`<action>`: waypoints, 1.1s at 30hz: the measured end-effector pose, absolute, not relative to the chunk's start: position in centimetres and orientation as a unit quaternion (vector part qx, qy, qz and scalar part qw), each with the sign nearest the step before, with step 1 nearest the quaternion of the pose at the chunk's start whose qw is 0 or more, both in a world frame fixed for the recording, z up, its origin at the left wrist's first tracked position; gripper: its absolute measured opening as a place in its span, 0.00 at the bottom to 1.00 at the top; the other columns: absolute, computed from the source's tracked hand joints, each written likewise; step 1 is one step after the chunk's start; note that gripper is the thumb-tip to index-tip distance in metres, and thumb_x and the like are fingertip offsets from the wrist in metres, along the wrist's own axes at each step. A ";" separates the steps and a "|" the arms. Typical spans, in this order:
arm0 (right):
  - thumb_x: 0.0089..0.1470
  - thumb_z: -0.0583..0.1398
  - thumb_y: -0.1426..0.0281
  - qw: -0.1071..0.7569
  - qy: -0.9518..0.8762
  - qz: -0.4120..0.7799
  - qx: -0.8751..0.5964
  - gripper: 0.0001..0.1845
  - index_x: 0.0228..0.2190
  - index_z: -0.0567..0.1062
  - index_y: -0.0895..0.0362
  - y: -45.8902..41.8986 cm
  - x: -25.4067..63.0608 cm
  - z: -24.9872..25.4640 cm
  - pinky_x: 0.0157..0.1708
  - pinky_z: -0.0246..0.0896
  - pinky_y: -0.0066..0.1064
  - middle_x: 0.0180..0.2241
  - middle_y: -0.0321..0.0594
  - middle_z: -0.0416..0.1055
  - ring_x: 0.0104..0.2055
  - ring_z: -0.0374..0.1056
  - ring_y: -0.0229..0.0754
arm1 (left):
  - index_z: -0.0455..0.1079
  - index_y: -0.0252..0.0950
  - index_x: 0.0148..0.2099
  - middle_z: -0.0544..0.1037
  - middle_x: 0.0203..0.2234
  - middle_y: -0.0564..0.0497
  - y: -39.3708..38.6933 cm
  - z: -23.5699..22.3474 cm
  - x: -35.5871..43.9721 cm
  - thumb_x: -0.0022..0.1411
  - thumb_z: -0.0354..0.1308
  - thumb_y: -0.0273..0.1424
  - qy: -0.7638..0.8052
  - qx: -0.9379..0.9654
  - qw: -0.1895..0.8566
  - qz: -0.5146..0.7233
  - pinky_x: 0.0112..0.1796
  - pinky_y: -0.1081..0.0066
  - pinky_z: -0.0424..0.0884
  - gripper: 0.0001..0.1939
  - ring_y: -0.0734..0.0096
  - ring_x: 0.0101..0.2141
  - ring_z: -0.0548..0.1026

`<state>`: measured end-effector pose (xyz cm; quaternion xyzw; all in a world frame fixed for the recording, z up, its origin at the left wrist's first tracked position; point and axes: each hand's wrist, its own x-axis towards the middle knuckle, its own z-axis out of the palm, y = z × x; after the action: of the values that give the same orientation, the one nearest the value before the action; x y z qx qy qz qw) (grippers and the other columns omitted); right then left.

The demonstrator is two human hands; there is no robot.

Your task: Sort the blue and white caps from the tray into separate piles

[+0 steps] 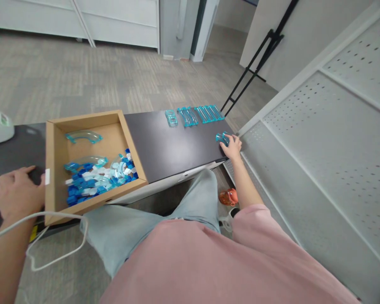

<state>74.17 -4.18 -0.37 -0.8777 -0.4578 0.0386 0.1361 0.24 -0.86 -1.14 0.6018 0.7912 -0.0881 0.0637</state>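
Right hand [231, 147] holding blue pieces [219, 137], axis part-hidden; left hand [18, 192] loosely open; rowed tubes [207, 114] point away

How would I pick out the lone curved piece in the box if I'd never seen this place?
On the dark table, find the open cardboard box, left of centre. Inside, toward its far side, lies a see-through teal piece bent in a shallow arch. Unlike the similar curved piece nearer the person, it lies clear of the blue-and-white pile.

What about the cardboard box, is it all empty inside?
No, blue pieces and white pieces are lying in a heap inside the cardboard box.
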 end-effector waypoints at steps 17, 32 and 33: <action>0.71 0.56 0.55 0.063 -0.692 0.079 -0.715 0.39 0.78 0.78 0.36 -1.3 52.2 -1.4 0.75 0.64 0.79 0.85 0.49 0.64 0.83 0.58 0.78 | 0.74 0.28 0.77 0.76 0.74 0.25 -1.0 -0.9 1.8 0.80 0.57 0.34 0.819 0.556 0.034 0.137 0.73 0.36 0.71 0.30 0.33 0.73 0.75; 0.71 0.59 0.61 0.155 -0.845 0.077 -0.507 0.33 0.72 0.80 0.55 10.4 35.8 2.8 0.78 0.58 0.73 0.82 0.60 0.64 0.80 0.56 0.76 | 0.75 0.31 0.77 0.75 0.75 0.25 -1.0 -1.7 1.8 0.80 0.53 0.38 0.813 0.554 0.045 0.170 0.74 0.38 0.67 0.32 0.30 0.74 0.73; 0.72 0.60 0.60 0.126 -0.856 0.076 -0.495 0.33 0.72 0.79 0.57 11.0 34.5 2.9 0.78 0.58 0.72 0.82 0.62 0.64 0.80 0.55 0.76 | 0.75 0.32 0.77 0.75 0.75 0.26 -1.0 -1.7 1.9 0.80 0.53 0.37 0.813 0.554 0.046 0.172 0.74 0.38 0.66 0.31 0.30 0.74 0.72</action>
<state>34.48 11.04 2.94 -0.4947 -0.8565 0.0762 0.1262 1.88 -0.99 -1.69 0.5537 0.8135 0.1722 0.0456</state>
